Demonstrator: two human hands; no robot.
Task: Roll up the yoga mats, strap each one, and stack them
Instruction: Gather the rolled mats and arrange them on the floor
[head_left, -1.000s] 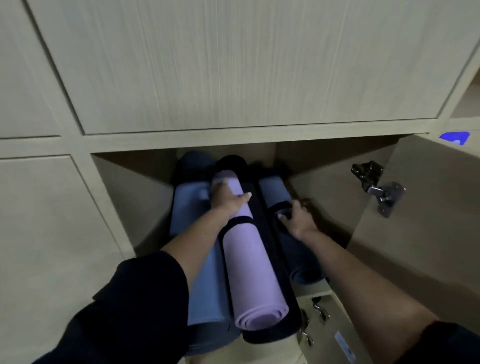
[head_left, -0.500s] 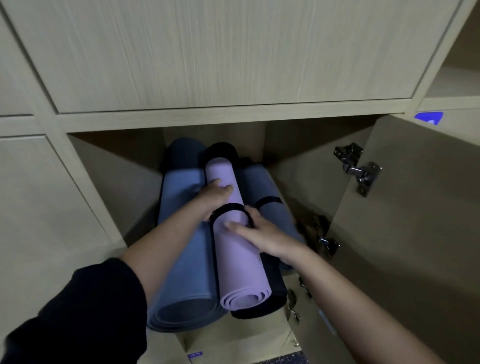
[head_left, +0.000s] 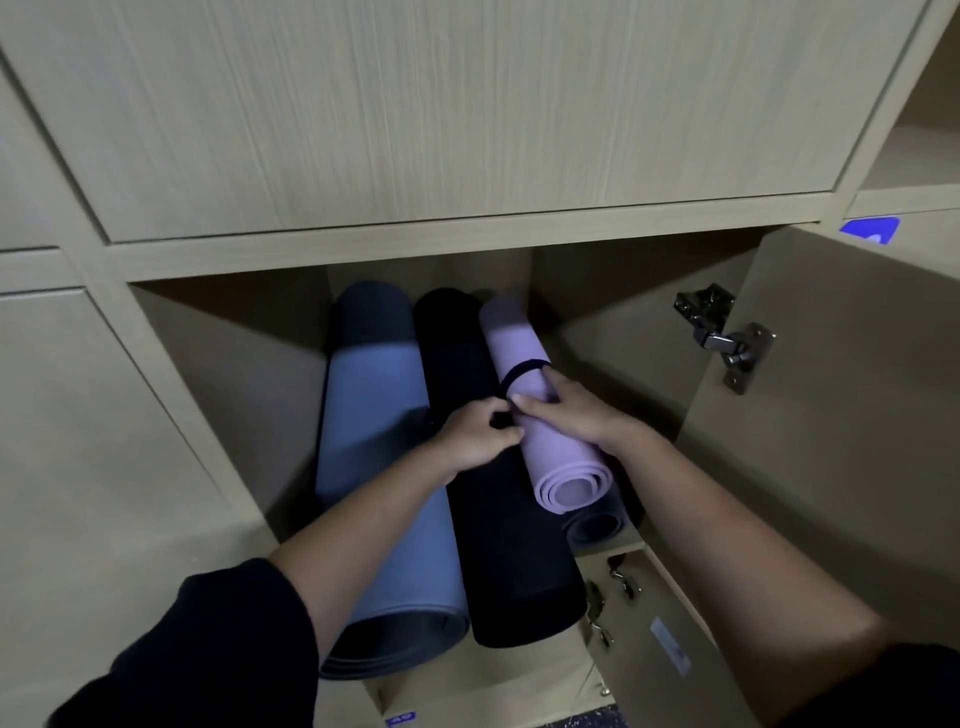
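In the open cabinet compartment (head_left: 234, 395) of pale wood-grain board we see four rolled yoga mats lying lengthwise, their spiral ends towards us. At the left lies a thick blue mat (head_left: 374, 467) of foam. Touching it in the middle is a long black mat (head_left: 498, 519). At the right a slimmer lilac mat (head_left: 550, 447) rests on top of a dark grey mat (head_left: 592, 525), of which only the near end shows. The lilac mat leans against the black mat's side.

A narrow black strap (head_left: 524, 370) circles the lilac mat past its middle, and a length of it runs down the roll's left side towards us. The left hand (head_left: 475, 434) lies on the black mat with its fingers curled, thumb and fingertips pinching the near part of that strap. The right hand (head_left: 576, 410) is laid over the lilac mat just below the loop, fingers curved round the roll and thumb at its left edge, close to the left hand's fingertips.

A black sleeve (head_left: 208, 649) covers the left upper arm. At the right the pale cabinet door (head_left: 831, 467) stands swung open on a metal hinge (head_left: 727, 338), and above it we see a small blue sticker (head_left: 870, 229).
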